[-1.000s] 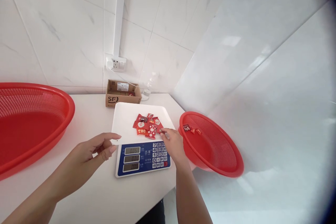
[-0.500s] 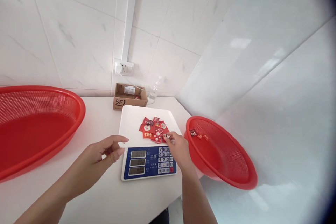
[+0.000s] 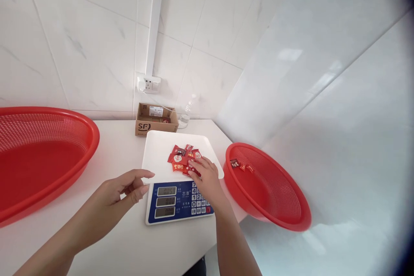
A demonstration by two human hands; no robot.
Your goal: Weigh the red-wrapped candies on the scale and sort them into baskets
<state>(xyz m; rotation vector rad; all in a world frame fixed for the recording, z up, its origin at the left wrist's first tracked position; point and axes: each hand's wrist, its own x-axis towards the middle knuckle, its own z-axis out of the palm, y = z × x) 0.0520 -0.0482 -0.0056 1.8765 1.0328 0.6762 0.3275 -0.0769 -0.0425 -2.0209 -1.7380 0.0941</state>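
Several small red wrapped candies (image 3: 177, 159) lie in a pile on the white pan (image 3: 158, 148) of a digital scale (image 3: 179, 200) with a blue keypad panel. My right hand (image 3: 205, 179) reaches over the pile's right side, its fingers a little bent and apart, the fingertips on the wrappers. It covers some of the candies and part of the keys. At the pan's left front corner is my left hand (image 3: 124, 192), holding nothing, with thumb and forefinger apart. The scale's small display shows digits.
To the left stands a large red perforated basket (image 3: 93, 146). Another red basket (image 3: 287, 181) at the right holds a few small wrapped candies (image 3: 242, 166). Behind the scale are a cardboard box (image 3: 157, 127), a clear plastic bottle (image 3: 187, 110) and a wall socket (image 3: 148, 84) with a cable.
My right hand has moved left, from the pile's right front edge onto the candies, and its fingers have spread. My left hand hovers in nearly the same place. The view has shifted slightly.
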